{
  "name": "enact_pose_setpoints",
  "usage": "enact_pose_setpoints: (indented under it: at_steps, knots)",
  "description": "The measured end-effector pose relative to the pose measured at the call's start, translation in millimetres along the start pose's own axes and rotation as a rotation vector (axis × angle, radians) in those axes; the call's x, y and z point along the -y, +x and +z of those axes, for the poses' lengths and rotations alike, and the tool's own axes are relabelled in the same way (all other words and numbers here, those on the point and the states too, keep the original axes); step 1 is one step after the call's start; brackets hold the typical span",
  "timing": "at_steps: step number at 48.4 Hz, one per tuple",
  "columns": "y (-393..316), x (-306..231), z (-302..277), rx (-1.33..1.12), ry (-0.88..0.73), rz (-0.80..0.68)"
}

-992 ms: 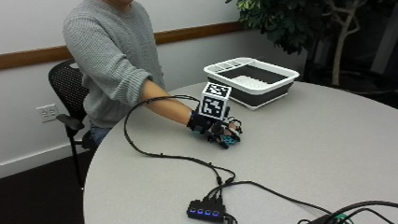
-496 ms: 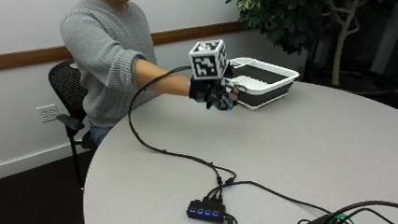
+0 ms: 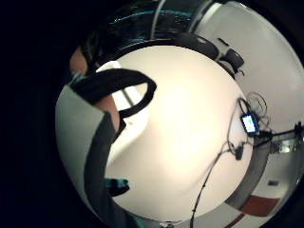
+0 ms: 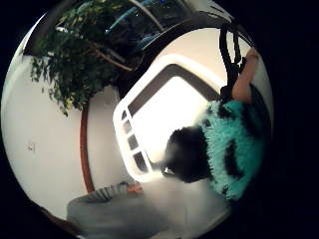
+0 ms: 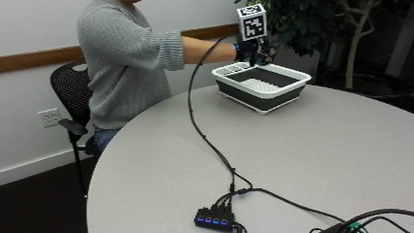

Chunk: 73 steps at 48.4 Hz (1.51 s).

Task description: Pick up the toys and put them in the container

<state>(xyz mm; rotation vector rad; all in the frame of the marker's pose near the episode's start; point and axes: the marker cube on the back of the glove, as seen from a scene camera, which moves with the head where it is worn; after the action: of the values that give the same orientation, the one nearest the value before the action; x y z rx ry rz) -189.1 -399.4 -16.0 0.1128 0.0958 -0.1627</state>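
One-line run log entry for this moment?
phase: carry | right hand: holds plush toy | position: above container | released: no

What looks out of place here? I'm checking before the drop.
Nothing stands out. The container sits level on the table, undamaged. The gloved right hand holds the teal and black plush toy above it, nothing spilled.
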Motion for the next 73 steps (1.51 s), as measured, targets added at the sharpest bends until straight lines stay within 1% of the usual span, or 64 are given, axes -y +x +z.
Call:
enact_pose_setpoints:
  at_steps: [6,12,15,21,33,38,42,49,57,65,73]
  knots:
    - [-48.0,29.1,24.7,0.004,-0.019,-0.044]
    - [-59.2,38.2,41.9,0.008,-0.036,-0.020]
    - [-60.8,36.6,53.3,0.008,-0.082,-0.010]
    - [-54.6,26.8,70.5,0.067,-0.263,0.030]
    - [-54.4,1.8,76.0,0.065,-0.279,-0.024]
    - [-34.5,-30.5,50.8,0.058,-0.249,-0.059]
    - [2.0,-70.6,13.3,0.084,-0.195,-0.037]
    - [80.5,-151.2,-42.5,0.071,-0.122,0.050]
    - [135.4,-217.7,-70.4,0.010,-0.114,0.184]
    - [146.2,-261.3,-78.9,-0.014,-0.099,0.198]
    - [124.0,-322.3,-70.9,-0.012,-0.083,0.133]
